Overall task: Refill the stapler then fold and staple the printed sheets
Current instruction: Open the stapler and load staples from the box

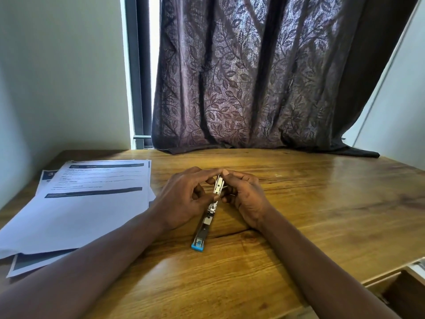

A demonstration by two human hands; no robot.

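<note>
A small stapler [205, 223] with a blue base lies opened out flat on the wooden table [322, 203], its silver metal channel facing up and its blue end toward me. My left hand [184, 196] and my right hand [243, 194] meet over the far end of the stapler, and fingers of both pinch the metal arm there. Whether staples are in the channel cannot be made out. The printed sheets [87, 199] lie in a loose stack on the table to the left of my left forearm.
A dark patterned curtain [264, 77] hangs behind the table and drapes onto its far edge. A wall stands to the left. An open drawer [411, 284] shows at the table's lower right corner.
</note>
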